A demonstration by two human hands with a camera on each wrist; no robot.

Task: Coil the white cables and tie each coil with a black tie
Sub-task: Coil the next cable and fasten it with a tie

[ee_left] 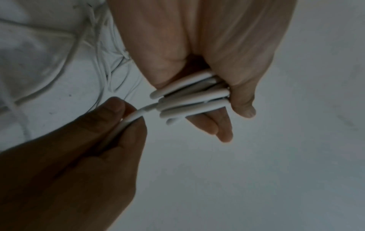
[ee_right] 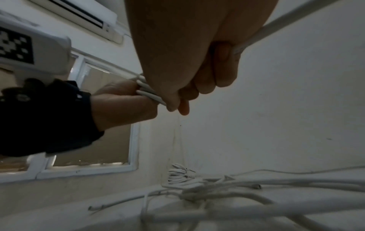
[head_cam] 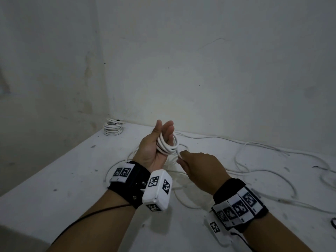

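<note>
The coil (head_cam: 167, 144) of white cable sits in the left hand (head_cam: 156, 144), raised above the table (head_cam: 63, 170), with several turns wrapped round the fingers and the thumb lying along their near side. A likely trouble from here is the turns slipping off those nearly straight fingers: in the left wrist view the turns (ee_left: 189, 100) lie side by side, pinned only between thumb and fingers, so a hard tug on the feed could fan them out or drag one loose. The right hand (head_cam: 198, 168) pinches the free run of cable (ee_left: 136, 115) just below the coil, fingers curled round it. That run leads down into the loose cable (head_cam: 236, 179) sprawled over the table, which crosses itself in many places; a snag there could jerk the coil or bring up a knot, and a twist carried into the next turn would make it sit badly. The left palm faces the person, fingers pointing up and slightly away; the right hand comes in from below and to the right, knuckles up. A finished coil (head_cam: 113, 127) with a black tie (head_cam: 120, 121) lies well apart in the table's far left corner.
</note>
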